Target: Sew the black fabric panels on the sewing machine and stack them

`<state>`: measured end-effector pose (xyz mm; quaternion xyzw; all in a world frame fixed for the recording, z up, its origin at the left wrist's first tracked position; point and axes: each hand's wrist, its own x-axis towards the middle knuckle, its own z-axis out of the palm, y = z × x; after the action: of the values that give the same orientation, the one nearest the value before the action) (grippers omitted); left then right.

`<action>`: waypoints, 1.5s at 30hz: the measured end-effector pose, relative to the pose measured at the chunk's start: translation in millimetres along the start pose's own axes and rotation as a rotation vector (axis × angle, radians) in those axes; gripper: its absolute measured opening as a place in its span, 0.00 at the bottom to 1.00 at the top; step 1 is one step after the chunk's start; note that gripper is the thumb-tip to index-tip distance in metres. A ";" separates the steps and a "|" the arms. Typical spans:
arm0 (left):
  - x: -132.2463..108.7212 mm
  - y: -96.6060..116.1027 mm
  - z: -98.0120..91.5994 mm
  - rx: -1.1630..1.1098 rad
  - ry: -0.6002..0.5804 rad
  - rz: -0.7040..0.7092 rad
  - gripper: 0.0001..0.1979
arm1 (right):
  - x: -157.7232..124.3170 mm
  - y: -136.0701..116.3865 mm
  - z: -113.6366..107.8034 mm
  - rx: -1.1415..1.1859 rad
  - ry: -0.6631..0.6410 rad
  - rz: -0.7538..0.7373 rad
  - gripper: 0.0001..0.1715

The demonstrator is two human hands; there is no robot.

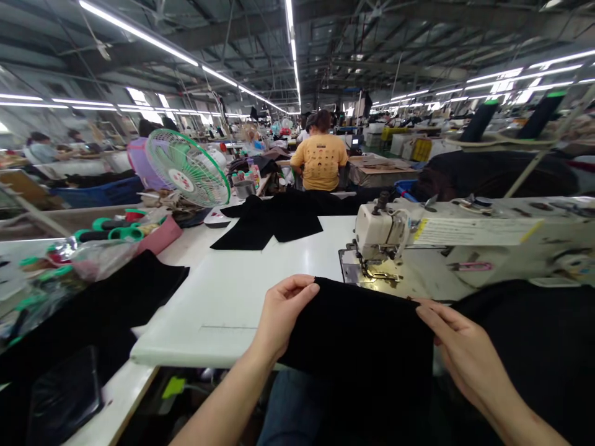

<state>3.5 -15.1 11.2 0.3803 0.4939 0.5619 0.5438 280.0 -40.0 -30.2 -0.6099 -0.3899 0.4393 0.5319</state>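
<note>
A piece of black fabric point(357, 328) lies over the near edge of the white sewing table point(223, 297), just in front of the sewing machine point(385, 238). My left hand point(281, 313) pinches the fabric's top left corner, thumb and fingers closed on the edge. My right hand point(460, 353) grips the right edge of the same piece, fingers curled onto the cloth. The needle area of the machine sits a short way beyond the fabric's far edge.
More black fabric pieces point(274, 220) lie further up the table and at the left point(93, 310). A green fan point(188, 167) stands at the left behind thread cones point(116, 232). A person in a yellow shirt point(320, 158) sits ahead, facing away.
</note>
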 end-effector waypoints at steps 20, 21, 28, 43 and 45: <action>3.5 -2.2 9.9 0.025 0.003 0.007 0.11 | 11.4 0.7 -19.1 0.148 -0.030 0.184 0.25; 3.9 -2.6 10.2 0.023 0.007 0.013 0.11 | 11.3 0.6 -19.6 0.180 -0.040 0.192 0.23; 7.2 -4.1 11.1 0.024 0.023 0.039 0.09 | 12.0 -1.4 -21.4 0.244 -0.043 0.237 0.19; 21.9 -4.7 0.2 0.035 0.109 0.055 0.15 | 1.0 -21.6 -4.0 0.188 0.011 0.062 0.25; 23.3 -2.9 -1.1 0.030 0.113 0.021 0.16 | 0.0 -24.4 -1.9 0.231 -0.017 0.053 0.23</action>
<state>0.3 7.5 5.5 0.3610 0.5282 0.5807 0.5034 281.6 -37.5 -5.9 -0.5511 -0.3249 0.5004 0.5834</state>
